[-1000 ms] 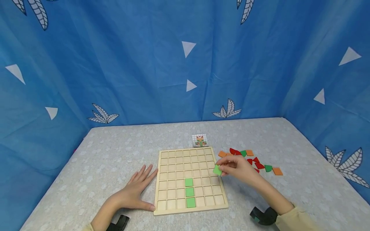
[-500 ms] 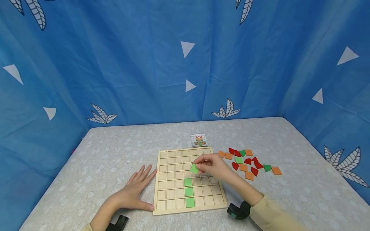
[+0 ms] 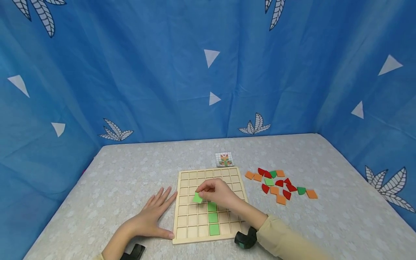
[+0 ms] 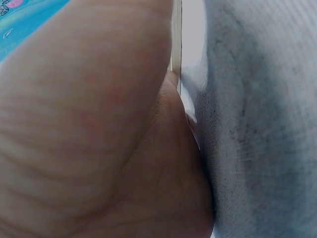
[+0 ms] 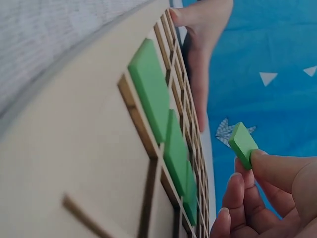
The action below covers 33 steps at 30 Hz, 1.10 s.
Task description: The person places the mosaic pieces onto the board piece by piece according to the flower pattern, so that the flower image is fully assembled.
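Note:
A wooden grid board (image 3: 191,239) lies on the table, with three light green square tiles (image 3: 213,217) in one column of its cells. Between thumb and fingers, my right hand (image 3: 217,192) pinches another light green square tile (image 3: 197,198) above the left middle of the board. The right wrist view shows this tile (image 5: 241,144) tilted and raised off the grid. Flat beside the board's left edge, my left hand (image 3: 152,216) has spread fingers, its thumb at the lower left corner. That palm (image 4: 163,163) fills much of the left wrist view.
Right of the board lie loose pieces: orange squares (image 3: 312,194), red pieces (image 3: 287,194), dark green pieces (image 3: 301,190) and a light green square (image 3: 269,182). A small pattern card (image 3: 224,159) lies behind the board. A blue curtain (image 3: 175,72) hangs beyond the table.
My right hand has carried the green tile leftward from the board's right edge to over its left middle, uncovering the loose pieces. The left hand has stayed in place.

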Motion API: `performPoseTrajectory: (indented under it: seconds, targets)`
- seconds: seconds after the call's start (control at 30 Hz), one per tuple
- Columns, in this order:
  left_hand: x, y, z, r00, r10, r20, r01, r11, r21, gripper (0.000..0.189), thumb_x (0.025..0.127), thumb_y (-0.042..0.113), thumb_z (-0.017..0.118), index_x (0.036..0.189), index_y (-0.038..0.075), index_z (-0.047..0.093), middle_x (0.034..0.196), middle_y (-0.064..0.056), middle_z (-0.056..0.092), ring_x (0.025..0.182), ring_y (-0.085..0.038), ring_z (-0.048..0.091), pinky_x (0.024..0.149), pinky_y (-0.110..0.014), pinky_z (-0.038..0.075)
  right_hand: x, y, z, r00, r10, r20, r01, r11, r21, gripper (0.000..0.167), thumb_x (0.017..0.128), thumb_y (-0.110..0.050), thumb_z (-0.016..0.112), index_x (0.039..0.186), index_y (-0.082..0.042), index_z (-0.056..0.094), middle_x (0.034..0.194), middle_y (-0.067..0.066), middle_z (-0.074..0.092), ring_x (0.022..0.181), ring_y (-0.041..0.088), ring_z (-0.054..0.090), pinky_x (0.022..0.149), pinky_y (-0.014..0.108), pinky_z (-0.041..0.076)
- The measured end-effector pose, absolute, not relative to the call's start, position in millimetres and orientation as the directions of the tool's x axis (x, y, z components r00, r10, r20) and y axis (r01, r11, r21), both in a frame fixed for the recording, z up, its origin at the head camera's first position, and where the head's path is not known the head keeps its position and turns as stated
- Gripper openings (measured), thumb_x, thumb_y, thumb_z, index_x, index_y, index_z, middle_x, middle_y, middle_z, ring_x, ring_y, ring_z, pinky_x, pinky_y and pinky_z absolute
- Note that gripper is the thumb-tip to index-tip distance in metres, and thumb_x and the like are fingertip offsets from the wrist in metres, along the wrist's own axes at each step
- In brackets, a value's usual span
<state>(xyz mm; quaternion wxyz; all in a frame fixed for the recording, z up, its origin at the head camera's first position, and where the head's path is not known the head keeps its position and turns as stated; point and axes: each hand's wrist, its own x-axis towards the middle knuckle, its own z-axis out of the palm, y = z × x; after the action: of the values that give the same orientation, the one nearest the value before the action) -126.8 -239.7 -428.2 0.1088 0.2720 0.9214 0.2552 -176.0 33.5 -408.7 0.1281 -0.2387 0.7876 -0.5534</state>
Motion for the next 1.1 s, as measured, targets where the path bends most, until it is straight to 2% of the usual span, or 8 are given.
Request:
performPoseTrajectory:
  seconds: [0.53, 1.1]
  targets:
    - [-128, -238, -428, -0.831, 0.552, -0.073, 0.441, 0.733, 0.518, 0.115, 0.066, 0.064, 0.073, 0.151, 0.010, 0.018, 0.154, -0.017, 0.004, 0.137, -0.041, -0.004, 0.103, -0.061, 0.001, -174, 14, -426, -0.840, -0.532, 0.109, -0.326, 0.333, -0.885, 0.004, 0.081, -0.012, 0.074, 0.082, -0.009, 0.072, 0.069, -0.007, 0.062, 0.061, 0.009, 0.056, 0.057, 0.024, 0.045]
    - [-127, -239, -427, -0.839, 0.539, -0.077, 0.425, 0.736, 0.526, 0.116, 0.065, 0.062, 0.075, 0.150, 0.009, 0.019, 0.154, -0.018, 0.005, 0.137, -0.040, -0.003, 0.103, -0.061, 0.000, -172, 11, -425, -0.811, -0.569, 0.131, -0.409, 0.393, -0.824, 0.005, 0.080, -0.011, 0.075, 0.076, -0.011, 0.072, 0.065, -0.012, 0.059, 0.053, 0.004, 0.049, 0.050, 0.020, 0.040]
